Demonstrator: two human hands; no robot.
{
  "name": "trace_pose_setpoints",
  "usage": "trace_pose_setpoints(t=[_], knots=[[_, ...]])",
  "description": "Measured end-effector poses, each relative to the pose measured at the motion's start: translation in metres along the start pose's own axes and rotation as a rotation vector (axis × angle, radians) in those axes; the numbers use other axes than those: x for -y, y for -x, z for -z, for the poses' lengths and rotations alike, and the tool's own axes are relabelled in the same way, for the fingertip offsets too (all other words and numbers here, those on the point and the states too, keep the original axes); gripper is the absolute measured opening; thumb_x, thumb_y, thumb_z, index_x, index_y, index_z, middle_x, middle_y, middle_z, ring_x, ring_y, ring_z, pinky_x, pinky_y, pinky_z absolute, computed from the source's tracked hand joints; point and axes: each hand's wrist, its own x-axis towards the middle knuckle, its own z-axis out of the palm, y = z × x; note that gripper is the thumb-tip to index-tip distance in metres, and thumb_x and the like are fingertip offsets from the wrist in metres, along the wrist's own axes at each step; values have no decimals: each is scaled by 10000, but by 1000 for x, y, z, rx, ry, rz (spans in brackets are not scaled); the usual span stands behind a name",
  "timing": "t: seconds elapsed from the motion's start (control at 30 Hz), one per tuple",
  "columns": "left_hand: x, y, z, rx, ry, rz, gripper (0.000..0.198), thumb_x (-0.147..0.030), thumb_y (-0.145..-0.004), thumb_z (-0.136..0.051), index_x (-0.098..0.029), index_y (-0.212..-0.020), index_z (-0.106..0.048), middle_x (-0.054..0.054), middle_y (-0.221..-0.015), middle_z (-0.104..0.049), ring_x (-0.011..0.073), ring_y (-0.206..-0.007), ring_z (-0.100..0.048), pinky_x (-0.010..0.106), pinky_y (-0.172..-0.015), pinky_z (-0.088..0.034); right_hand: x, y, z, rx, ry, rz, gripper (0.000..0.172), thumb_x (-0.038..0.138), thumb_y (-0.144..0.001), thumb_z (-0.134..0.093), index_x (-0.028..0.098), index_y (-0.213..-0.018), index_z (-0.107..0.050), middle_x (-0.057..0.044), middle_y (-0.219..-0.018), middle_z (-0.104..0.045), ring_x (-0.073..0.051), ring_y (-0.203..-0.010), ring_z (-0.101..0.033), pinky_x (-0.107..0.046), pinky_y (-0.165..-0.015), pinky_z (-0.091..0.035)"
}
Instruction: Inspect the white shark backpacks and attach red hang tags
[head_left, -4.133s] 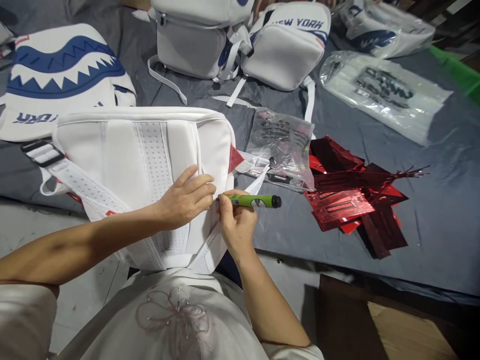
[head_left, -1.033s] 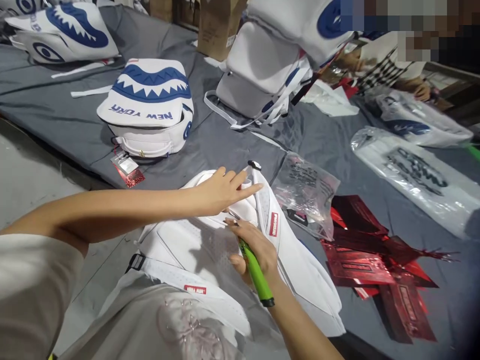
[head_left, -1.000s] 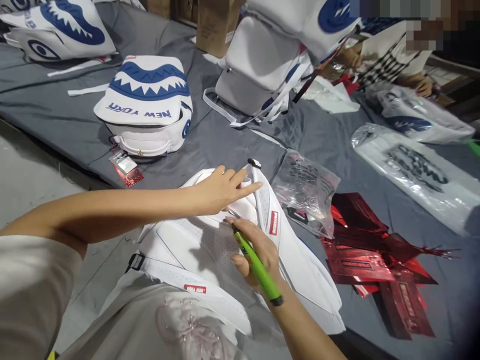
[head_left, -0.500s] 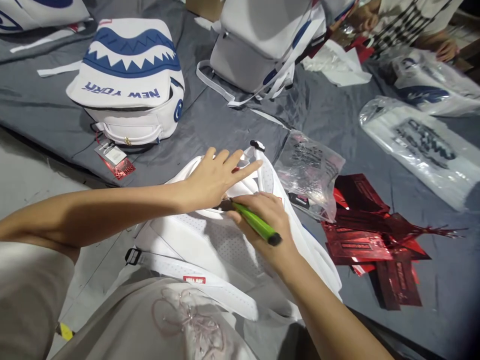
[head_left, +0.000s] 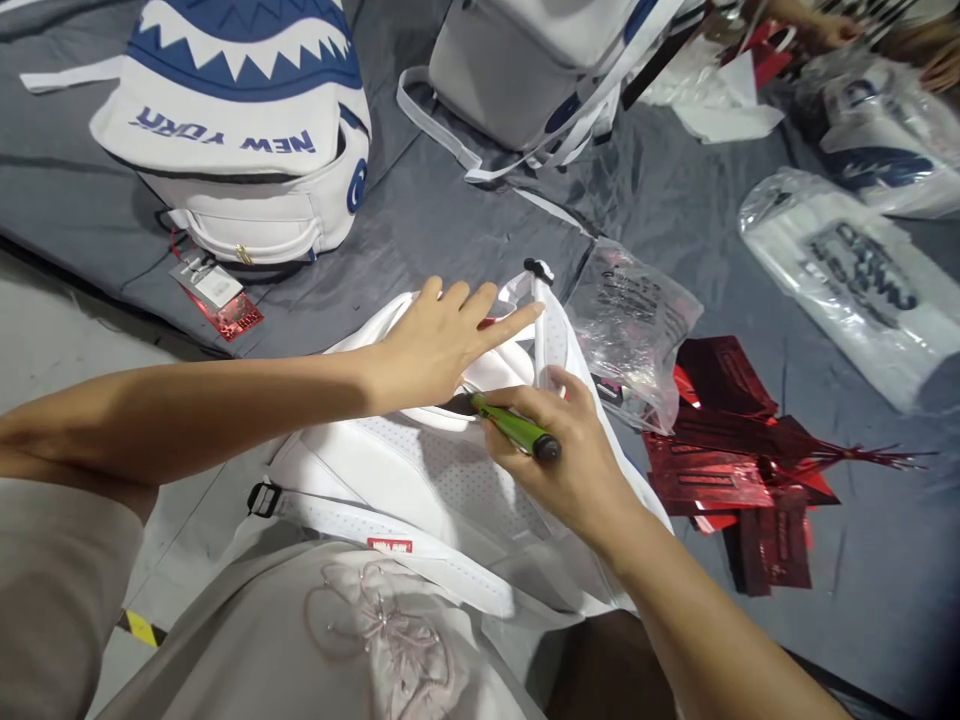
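A white backpack [head_left: 420, 480] lies back-up across my lap and the edge of the grey mat. My left hand [head_left: 442, 340] rests flat on its top part with the fingers stretched out. My right hand [head_left: 570, 460] is closed round a green pen-like tool [head_left: 514, 428], whose dark tip touches the backpack just under my left palm. A white perforated strap [head_left: 551, 340] with a black buckle runs up beside my fingers.
A white and blue "NEW YORK" shark-mouth backpack [head_left: 240, 130] with a red hang tag [head_left: 217, 300] sits at upper left. More white backpacks [head_left: 525, 70] stand behind. Clear plastic bags [head_left: 637, 330] and a pile of red foil tags [head_left: 735, 470] lie to the right on the grey mat [head_left: 450, 220].
My right hand has swung the green tool from pointing down my forearm to lying sideways, tip at the backpack under my left hand. The view has tilted downward.
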Motion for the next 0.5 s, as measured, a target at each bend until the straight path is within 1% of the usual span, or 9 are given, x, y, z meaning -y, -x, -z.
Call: trace_pose_setpoints(t=[0.1, 0.2, 0.27, 0.33, 0.43, 0.5], knots=[[0, -1, 1, 5, 11, -8, 879, -349, -898, -577, -252, -1578, -29, 177, -1550, -303, 358, -1291, -432, 479, -1033, -336, 3, 2, 5, 6, 160, 58, 123, 184, -868, -589, 248, -962, -637, -2, -909, -751, -212, -819, -685, -549, -1117, -248], [3, -3, -3, -21, -10, -64, 936, -391, -884, -592, -234, -1575, 21, 186, -1598, -209, 377, -1402, -324, 535, -1094, -289, 2, 7, 5, -42, 261, 126, 177, 149, -878, -592, 246, -1017, -644, -21, -1019, -757, -239, -957, -677, -543, -1102, -256], [6, -7, -9, -62, -35, -116, 1028, -420, -846, -634, -227, -1568, 71, 187, -1626, -126, 389, -1469, -207, 582, -1133, -224, 0, 10, 3, -60, 253, 131, 204, 139, -884, -597, 246, -1053, -637, -24, -1059, -754, -232, -974, -677, -523, -1090, -279], [8, -10, -14, -95, -50, -151, 1108, -430, -800, -679, -225, -1562, 98, 186, -1638, -69, 402, -1494, -127, 616, -1146, -177, -2, 11, 2, -51, 213, 104, 185, 157, -900, -597, 247, -1058, -635, -21, -1066, -752, -220, -958, -683, -510, -1080, -300], [8, -12, -17, -92, -41, -153, 1113, -435, -802, -670, -232, -1558, 121, 185, -1643, -46, 411, -1499, -99, 625, -1144, -174, -2, 11, 8, 0, 117, 63, 165, 240, -922, -605, 242, -1084, -634, -37, -1095, -745, -223, -967, -687, -515, -1080, -313], [6, -11, -16, -62, -14, -133, 1063, -423, -841, -628, -228, -1556, 133, 190, -1641, -47, 415, -1489, -141, 603, -1133, -211, -1, 9, 13, 32, 55, 40, 189, 287, -926, -603, 238, -1105, -639, -51, -1097, -741, -231, -972, -685, -529, -1088, -310]])
